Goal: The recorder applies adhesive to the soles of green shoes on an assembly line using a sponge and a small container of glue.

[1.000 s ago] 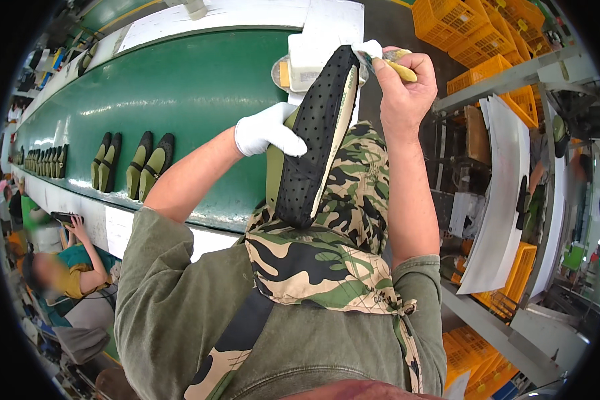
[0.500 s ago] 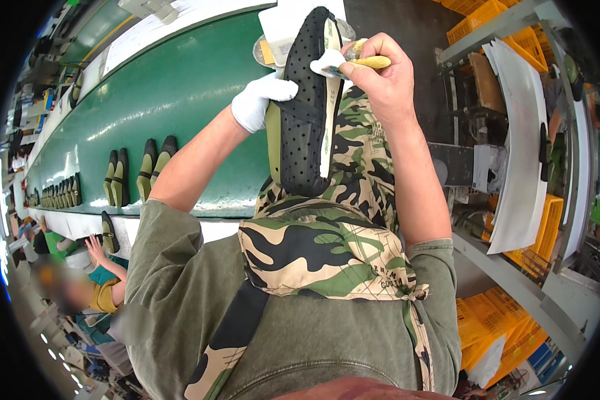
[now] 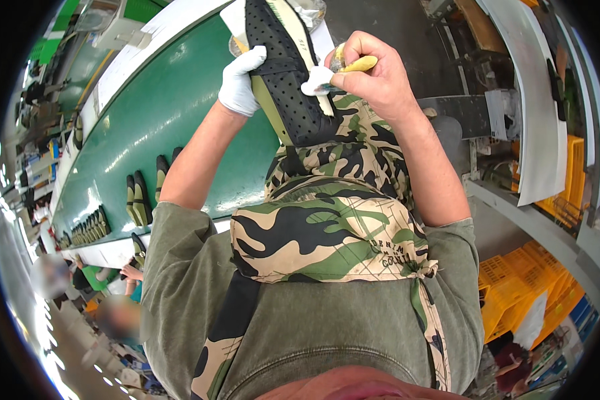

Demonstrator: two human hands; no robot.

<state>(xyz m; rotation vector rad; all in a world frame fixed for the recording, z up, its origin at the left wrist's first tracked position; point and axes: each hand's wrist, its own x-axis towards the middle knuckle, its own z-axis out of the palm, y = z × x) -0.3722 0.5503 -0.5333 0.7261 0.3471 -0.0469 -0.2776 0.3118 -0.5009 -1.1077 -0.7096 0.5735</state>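
Observation:
A black shoe (image 3: pixel 283 83) with a dotted mesh surface, an olive-green part along its left edge and a pale strip along its right edge is held up in front of me. My left hand (image 3: pixel 241 81), in a white glove, grips its left side, the thumb lying against the black mesh. Bare, my right hand (image 3: pixel 375 75) pinches a brush (image 3: pixel 361 65) by its yellow handle. The brush's white, soft-looking head meets the pale strip. A small grey-and-yellow piece shows by the right fingers; its kind is unclear.
On the green table (image 3: pixel 187 80) at left stand olive-and-black shoes (image 3: pixel 139 199), with a row of more (image 3: pixel 90 228) farther off. Yellow crates (image 3: pixel 523 287) are stacked at right beside a grey metal frame (image 3: pixel 533 220). Other people (image 3: pixel 93 277) are at lower left.
The shoe has tilted, its top leaning left. My left hand has moved left and up on its edge. The brush head sits lower along the pale strip.

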